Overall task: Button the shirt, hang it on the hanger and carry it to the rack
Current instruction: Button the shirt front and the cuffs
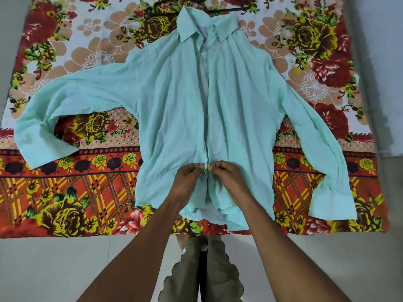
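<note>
A mint-green long-sleeved shirt [174, 101] lies flat, front up, on a flowered bedsheet, its collar far from me and both sleeves spread out. My left hand [188, 177] pinches the left edge of the front placket near the hem. My right hand [225, 176] pinches the right edge directly opposite, fingertips nearly touching. The front panels meet along the middle, with a gap showing near the collar. A dark hanger [226, 7] lies beyond the collar, mostly hidden by the shirt and the frame's top edge.
The red, yellow and white flowered sheet [76, 188] covers a low mattress. Pale tiled floor [54, 269] runs along the near edge and both sides. My legs in olive trousers [220, 271] stand just before the mattress.
</note>
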